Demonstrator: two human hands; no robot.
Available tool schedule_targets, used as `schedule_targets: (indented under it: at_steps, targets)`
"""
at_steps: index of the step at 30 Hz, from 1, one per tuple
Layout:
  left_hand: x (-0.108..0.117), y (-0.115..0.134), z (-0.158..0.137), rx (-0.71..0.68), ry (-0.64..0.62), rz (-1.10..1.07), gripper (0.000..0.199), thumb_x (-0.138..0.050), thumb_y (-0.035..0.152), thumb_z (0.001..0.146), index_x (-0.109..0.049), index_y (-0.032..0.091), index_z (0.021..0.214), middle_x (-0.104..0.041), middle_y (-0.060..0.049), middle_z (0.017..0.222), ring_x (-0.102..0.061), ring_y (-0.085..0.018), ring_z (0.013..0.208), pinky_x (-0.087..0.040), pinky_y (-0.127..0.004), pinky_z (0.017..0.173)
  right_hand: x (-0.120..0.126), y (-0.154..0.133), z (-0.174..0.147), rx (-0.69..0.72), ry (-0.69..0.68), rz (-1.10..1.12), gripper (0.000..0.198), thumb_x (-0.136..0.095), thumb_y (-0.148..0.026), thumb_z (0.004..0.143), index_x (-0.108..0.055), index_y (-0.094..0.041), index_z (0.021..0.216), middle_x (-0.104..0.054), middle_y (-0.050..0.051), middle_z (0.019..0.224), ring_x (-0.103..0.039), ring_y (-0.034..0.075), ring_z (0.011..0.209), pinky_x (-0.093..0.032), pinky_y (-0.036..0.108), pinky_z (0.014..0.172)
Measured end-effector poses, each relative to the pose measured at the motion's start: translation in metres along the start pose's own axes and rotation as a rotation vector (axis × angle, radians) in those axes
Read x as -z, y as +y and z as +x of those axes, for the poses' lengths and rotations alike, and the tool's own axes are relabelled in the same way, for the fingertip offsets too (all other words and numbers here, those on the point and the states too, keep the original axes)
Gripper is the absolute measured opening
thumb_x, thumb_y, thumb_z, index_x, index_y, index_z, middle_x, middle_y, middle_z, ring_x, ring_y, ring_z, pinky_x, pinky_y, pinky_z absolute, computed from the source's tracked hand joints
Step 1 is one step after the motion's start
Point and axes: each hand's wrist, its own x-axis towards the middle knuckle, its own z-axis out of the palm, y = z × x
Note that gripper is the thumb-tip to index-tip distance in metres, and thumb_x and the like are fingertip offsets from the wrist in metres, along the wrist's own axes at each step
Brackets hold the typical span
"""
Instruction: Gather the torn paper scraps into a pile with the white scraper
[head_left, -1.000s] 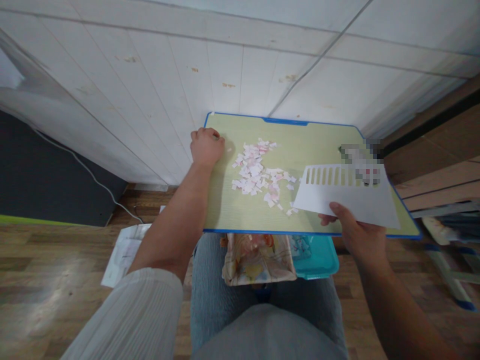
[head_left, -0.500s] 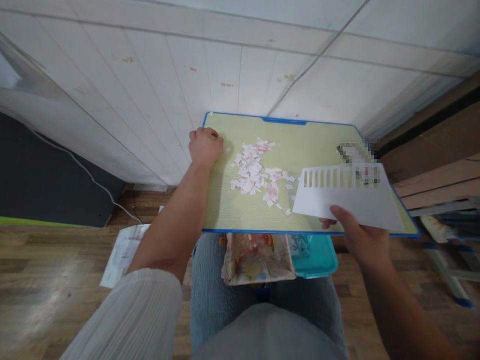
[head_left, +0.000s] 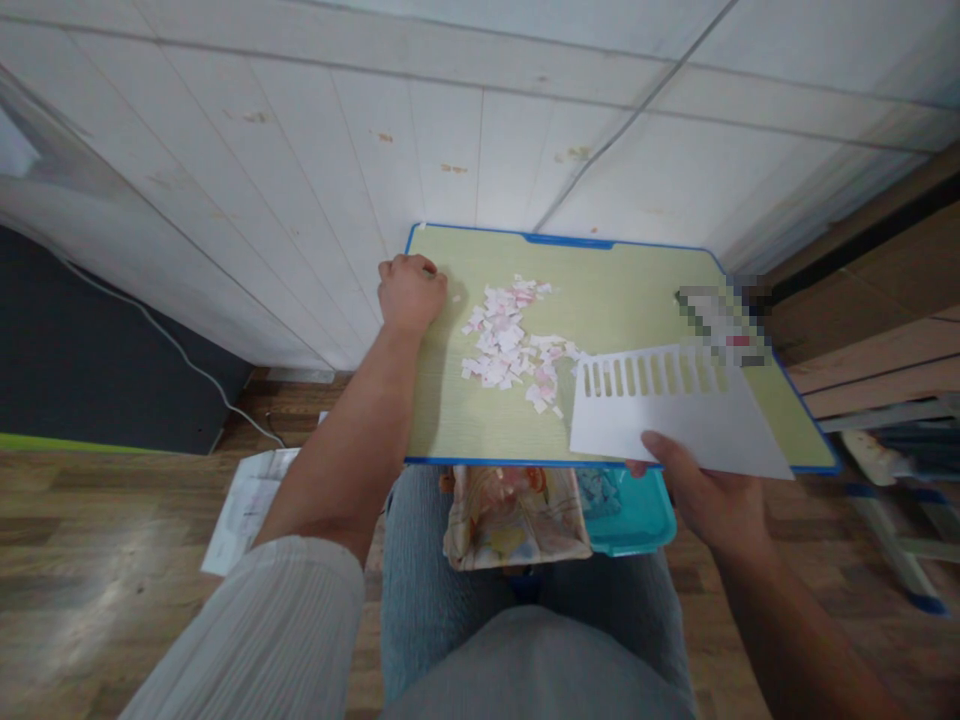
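Observation:
My right hand (head_left: pixel 705 500) grips the near edge of a white slotted sheet (head_left: pixel 675 425), thumb on top and fingers underneath. A row of narrow cut-out slots runs along the sheet's far side. It lies low over the right part of a small pale-green folding table (head_left: pixel 630 290) with a blue rim. Small white and pink paper scraps (head_left: pixel 502 340) lie in a loose pile left of the sheet, some touching its left edge. My left hand (head_left: pixel 412 292) is closed at the table's left edge, fingers curled over it; the fingertips are partly hidden.
A pixelated object (head_left: pixel 720 325) lies at the table's right. Below the near edge, a patterned fabric-lined tray (head_left: pixel 517 540) and a turquoise plastic box (head_left: pixel 645 515) rest by my lap. A white panelled wall (head_left: pixel 442 130) stands behind. Papers (head_left: pixel 244 510) lie on the floor at left.
My right hand has moved the slotted sheet left and toward me, and its left edge now meets the scraps nearest it. My left hand has stayed put.

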Motion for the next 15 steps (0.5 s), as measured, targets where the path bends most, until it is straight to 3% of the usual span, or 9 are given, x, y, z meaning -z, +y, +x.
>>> schedule_targets:
  at_steps: [3, 7, 13, 15]
  targets:
    - [-0.001, -0.001, 0.0, -0.005, -0.004, -0.001, 0.031, -0.058, 0.037, 0.104, -0.079, 0.022, 0.12, -0.07, -0.017, 0.147, -0.05, -0.039, 0.148, -0.047, -0.057, 0.128, -0.004, -0.003, 0.001, 0.002, -0.073, 0.017, 0.038, -0.08, -0.044, 0.098, -0.076, -0.027, 0.065, -0.078, 0.004, 0.065, -0.077, 0.028, 0.065, -0.069, 0.049, 0.089]
    - [-0.002, -0.002, 0.001, -0.003, 0.012, -0.016, 0.029, -0.061, 0.036, 0.099, -0.08, 0.025, 0.119, -0.071, -0.018, 0.147, -0.049, -0.041, 0.15, -0.047, -0.056, 0.129, -0.011, -0.003, 0.005, -0.024, 0.09, 0.024, 0.039, -0.078, -0.047, 0.099, -0.075, -0.026, 0.066, -0.077, 0.004, 0.065, -0.078, 0.028, 0.067, -0.069, 0.049, 0.094]
    - [-0.001, 0.0, 0.001, 0.008, 0.004, -0.027, 0.032, -0.062, 0.036, 0.096, -0.08, 0.026, 0.12, -0.071, -0.018, 0.148, -0.049, -0.043, 0.151, -0.046, -0.058, 0.13, -0.018, -0.009, 0.007, 0.018, 0.007, 0.043, 0.046, -0.078, -0.053, 0.1, -0.071, -0.027, 0.062, -0.076, 0.004, 0.063, -0.078, 0.028, 0.067, -0.07, 0.047, 0.083]
    - [0.0, 0.001, 0.0, 0.008, 0.008, -0.022, 0.033, -0.062, 0.036, 0.095, -0.08, 0.027, 0.121, -0.072, -0.018, 0.147, -0.05, -0.042, 0.15, -0.047, -0.058, 0.129, -0.018, -0.011, 0.006, 0.022, 0.034, 0.036, 0.047, -0.078, -0.053, 0.1, -0.071, -0.028, 0.061, -0.076, 0.004, 0.063, -0.078, 0.028, 0.066, -0.069, 0.048, 0.086]
